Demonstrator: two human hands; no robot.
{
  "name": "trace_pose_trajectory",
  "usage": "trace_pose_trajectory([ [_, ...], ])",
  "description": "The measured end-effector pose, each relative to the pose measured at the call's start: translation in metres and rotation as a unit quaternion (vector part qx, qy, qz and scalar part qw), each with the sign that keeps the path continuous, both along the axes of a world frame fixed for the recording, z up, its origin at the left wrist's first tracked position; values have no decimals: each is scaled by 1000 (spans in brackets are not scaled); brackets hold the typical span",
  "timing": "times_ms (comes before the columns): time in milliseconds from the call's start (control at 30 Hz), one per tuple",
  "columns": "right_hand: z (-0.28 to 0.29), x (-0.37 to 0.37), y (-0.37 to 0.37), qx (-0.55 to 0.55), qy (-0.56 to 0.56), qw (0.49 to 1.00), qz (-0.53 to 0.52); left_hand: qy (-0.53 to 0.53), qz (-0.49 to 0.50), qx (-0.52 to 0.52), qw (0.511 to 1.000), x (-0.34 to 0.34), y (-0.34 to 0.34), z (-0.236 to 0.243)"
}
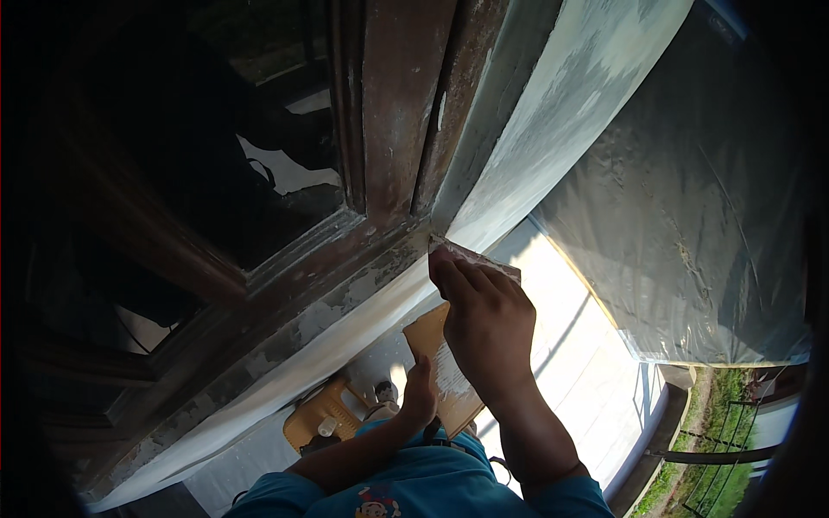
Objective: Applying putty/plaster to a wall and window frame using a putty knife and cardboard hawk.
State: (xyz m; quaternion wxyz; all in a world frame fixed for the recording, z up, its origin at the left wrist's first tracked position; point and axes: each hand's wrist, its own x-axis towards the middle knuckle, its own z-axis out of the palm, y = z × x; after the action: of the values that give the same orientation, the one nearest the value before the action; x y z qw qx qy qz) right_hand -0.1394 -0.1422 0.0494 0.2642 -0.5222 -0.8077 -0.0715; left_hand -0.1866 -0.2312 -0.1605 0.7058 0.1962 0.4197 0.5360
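A: Sandpaper (484,259), a small worn piece, sits pinned under the right hand (485,321) against the lower corner of the wooden window frame (393,112), where the brown wood meets the pale wall.

B: Start nearer. What is closest to the person?

A: A blue shirt (414,488) at the bottom edge, with both forearms rising from it. The left hand (420,395) is low, fingers curled around the bottom edge of a tan board (449,375), thumb up along its face. The board is tilted and has a pale smear on it.

B: And the right hand's fingers?

A: Nearly straight, held together, flat on the paper and pressing it to the frame. Not a closed fist; the paper's edge shows past the fingertips.

B: Below the hands?

A: A yellow plastic stool (321,416) on the bright floor, with a small whitish bottle on or beside it; I cannot tell which.

B: Farther off?

A: The frame's paint is scuffed and patchy. A dark glass pane (250,155) reflects vague shapes. To the right, a grey plastered wall (691,216), then a strip of grass (708,466).
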Motion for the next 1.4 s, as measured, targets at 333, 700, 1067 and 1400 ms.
trace_pose_trajectory([
  [333, 6, 5, 5, 8, -19, 999, 27, -78, -10, -7, 997, -11, 6, -14],
  [700, 14, 1, 5, -21, 18, 1000, -1, -66, -13, -2, 998, -13, 11, -19],
  [1067, 7, -4, -1, -22, 9, 1000, -5, -44, -44, -1, 998, -15, 11, -33],
  [1400, 5, -4, -6, -25, 16, 999, 15, -24, -2, -38, 999, -15, 13, 6],
])
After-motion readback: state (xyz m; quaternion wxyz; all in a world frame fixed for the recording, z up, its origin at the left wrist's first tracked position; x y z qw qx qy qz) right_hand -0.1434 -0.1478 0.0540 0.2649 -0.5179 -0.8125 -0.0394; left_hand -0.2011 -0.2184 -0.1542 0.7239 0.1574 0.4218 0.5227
